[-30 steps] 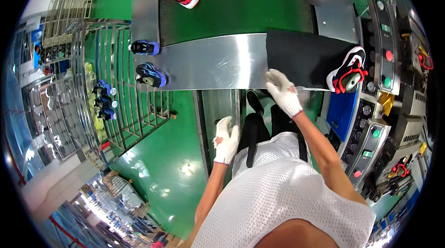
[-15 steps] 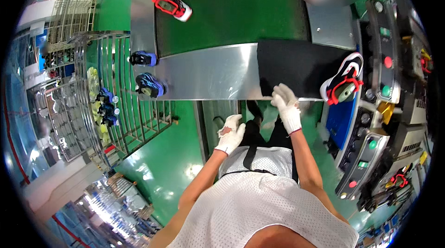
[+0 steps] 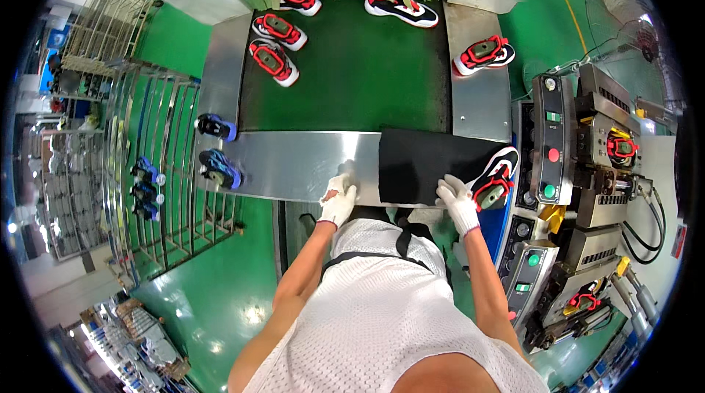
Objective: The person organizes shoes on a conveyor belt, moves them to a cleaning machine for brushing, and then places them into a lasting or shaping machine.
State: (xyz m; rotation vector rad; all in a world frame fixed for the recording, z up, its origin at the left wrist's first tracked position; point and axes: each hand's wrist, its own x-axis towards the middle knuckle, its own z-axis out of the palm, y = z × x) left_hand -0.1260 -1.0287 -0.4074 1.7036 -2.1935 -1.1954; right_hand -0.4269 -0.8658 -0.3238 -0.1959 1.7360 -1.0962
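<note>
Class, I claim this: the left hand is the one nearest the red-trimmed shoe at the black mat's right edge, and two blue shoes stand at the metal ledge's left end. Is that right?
No, the hand is wrong. The head view shows the right hand nearest the red-trimmed shoe; the left hand is farther off. The rest of the statement stands.

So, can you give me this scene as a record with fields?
Left hand: white-gloved, looks empty, at the shiny metal bench
Right hand: white-gloved, by a flat black sheet and a black-white-red sneaker; contact unclear
Bench's left end: two blue-and-black shoes
Beyond: flat green belt bearing several black-white-red sneakers
Right: grey metal control panels with red and green buttons
</note>
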